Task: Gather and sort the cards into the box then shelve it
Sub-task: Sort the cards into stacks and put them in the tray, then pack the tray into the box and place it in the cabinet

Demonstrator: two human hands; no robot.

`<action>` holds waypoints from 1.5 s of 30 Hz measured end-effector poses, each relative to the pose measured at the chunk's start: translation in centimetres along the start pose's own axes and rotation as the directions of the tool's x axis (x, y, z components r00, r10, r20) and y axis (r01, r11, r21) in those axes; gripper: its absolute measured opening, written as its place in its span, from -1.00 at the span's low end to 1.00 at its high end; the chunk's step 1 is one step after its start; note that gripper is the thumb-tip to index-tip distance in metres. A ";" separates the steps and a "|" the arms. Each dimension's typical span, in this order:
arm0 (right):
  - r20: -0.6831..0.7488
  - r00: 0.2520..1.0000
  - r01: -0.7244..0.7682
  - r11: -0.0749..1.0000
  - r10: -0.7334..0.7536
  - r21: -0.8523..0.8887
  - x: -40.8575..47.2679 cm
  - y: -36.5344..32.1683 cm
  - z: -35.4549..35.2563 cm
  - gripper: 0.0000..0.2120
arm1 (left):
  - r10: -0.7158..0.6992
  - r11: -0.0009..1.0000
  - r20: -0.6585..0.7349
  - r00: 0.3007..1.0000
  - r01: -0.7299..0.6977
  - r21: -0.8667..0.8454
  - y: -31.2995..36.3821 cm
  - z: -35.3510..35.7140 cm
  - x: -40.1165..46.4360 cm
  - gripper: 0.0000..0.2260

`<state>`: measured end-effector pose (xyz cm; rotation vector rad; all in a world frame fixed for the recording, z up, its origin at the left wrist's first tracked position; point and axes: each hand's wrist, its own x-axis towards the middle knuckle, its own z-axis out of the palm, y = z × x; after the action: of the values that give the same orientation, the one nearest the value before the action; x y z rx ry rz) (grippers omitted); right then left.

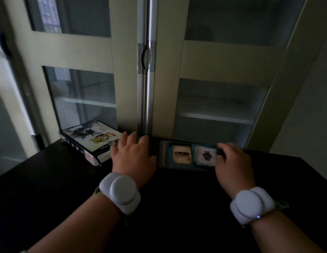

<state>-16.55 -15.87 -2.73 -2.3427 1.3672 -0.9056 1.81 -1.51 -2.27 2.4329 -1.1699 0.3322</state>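
An open dark box tray [163,154] lies on the black table against the cabinet. Its teal insert holds two card stacks: one with a tan picture card [182,154] on top, one with a white card bearing a dark emblem [206,155]. My left hand [133,154] rests on the tray's left end, fingers spread over it. At the tray's right end my right hand [234,163] grips the edge, thumb near the white card. The box lid [91,139], white with ink art and gold lettering, lies to the left of my left hand.
A cream cabinet with two shut glass doors stands directly behind the table, with a metal handle [147,57] at the centre. Shelves [215,116] show through the glass. The black table [168,198] fills the foreground. Both wrists carry white bands.
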 end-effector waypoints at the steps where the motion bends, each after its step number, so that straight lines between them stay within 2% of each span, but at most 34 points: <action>1: -0.032 0.998 0.051 0.999 -0.051 -0.015 -0.5 -1.1 -0.1 -0.64 | -0.054 0.998 -0.011 0.998 0.055 0.045 -2.1 -0.9 -0.2 -0.39; 4: -0.088 0.964 0.253 0.967 -0.250 0.030 -2.2 -4.1 0.5 -0.66 | -0.204 0.972 0.052 0.977 0.197 0.127 -6.2 -1.6 0.2 -0.29; 6: -0.051 0.922 0.386 0.912 -0.383 0.137 -3.6 -6.9 1.7 -0.68 | -0.289 0.952 0.105 0.952 0.274 0.133 -8.3 -2.0 0.4 -0.26; 8: 0.026 0.890 0.427 0.854 -0.454 0.298 -4.8 -9.9 3.1 -0.67 | -0.319 0.947 0.136 0.938 0.308 0.092 -9.7 -2.0 0.6 -0.27; 11: 0.114 0.865 0.402 0.811 -0.488 0.426 -5.5 -14.0 5.6 -0.63 | -0.241 0.971 0.120 0.963 0.240 0.024 -10.7 -1.5 0.7 -0.39; 13: 0.157 0.855 0.403 0.824 -0.494 0.398 -5.4 -16.1 7.6 -0.58 | -0.174 0.984 0.070 0.982 0.175 -0.016 -10.9 -1.1 0.6 -0.48; 18: 0.277 0.822 0.465 0.867 -0.498 0.181 -3.8 -18.1 11.7 -0.42 | -0.146 0.974 -0.063 0.987 0.133 -0.181 -10.5 -1.6 0.1 -0.64; 21: 0.259 0.833 0.466 0.872 -0.490 0.149 -2.9 -18.5 12.7 -0.48 | -0.152 0.964 -0.133 0.979 0.117 -0.239 -10.4 -2.0 -0.1 -0.73; 23: 0.194 0.849 0.450 0.866 -0.491 0.218 -2.6 -18.6 12.9 -0.57 | -0.149 0.955 -0.206 0.967 0.086 -0.285 -10.4 -2.2 -0.2 -0.73; 25: 0.134 0.880 0.405 0.868 -0.455 0.287 -2.5 -18.4 12.6 -0.68 | -0.178 0.928 -0.307 0.935 0.056 -0.368 -10.3 -2.3 -0.3 -0.63; 27: 0.085 0.910 0.358 0.872 -0.406 0.333 -2.5 -18.2 12.3 -0.77 | -0.251 0.875 -0.365 0.897 0.049 -0.482 -10.2 -2.3 -0.3 -0.42; 29: 0.030 0.932 0.320 0.858 -0.362 0.402 -2.6 -18.3 12.1 -0.75 | -0.291 0.837 -0.320 0.902 0.078 -0.542 -10.2 -2.1 -0.5 -0.21; 31: 0.036 0.960 0.219 0.821 -0.279 0.527 -2.7 -18.5 12.2 -0.85 | -0.307 0.812 -0.219 0.926 0.134 -0.569 -10.3 -1.7 -0.5 -0.13; 33: 0.133 0.976 0.034 0.719 -0.175 0.695 -2.8 -18.8 12.4 -0.97 | -0.337 0.788 -0.127 0.933 0.206 -0.580 -10.6 -1.6 -0.4 -0.20; 34: 0.211 0.969 -0.084 0.637 -0.126 0.766 -2.8 -18.8 12.4 -0.96 | -0.346 0.786 -0.097 0.933 0.232 -0.573 -10.6 -1.7 -0.3 -0.27; 37: 0.456 0.887 -0.396 0.384 -0.077 0.834 -2.9 -18.8 12.3 -0.84 | -0.347 0.778 -0.078 0.935 0.240 -0.580 -10.6 -1.9 -0.3 -0.44; 41: 0.580 0.805 -0.561 0.160 -0.126 0.812 -2.4 -18.7 12.1 -0.73 | -0.353 0.728 -0.112 0.929 0.198 -0.656 -10.7 -2.5 -0.2 -0.50; 45: 0.672 0.724 -0.683 -0.022 -0.153 0.730 -1.9 -18.4 11.8 -0.77 | -0.284 0.686 -0.258 0.923 0.008 -0.728 -10.4 -2.8 -0.4 -0.64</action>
<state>2.85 -5.60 -2.75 -0.8632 0.4445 -0.5111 9.65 5.88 -2.68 1.6594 -0.7309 0.1923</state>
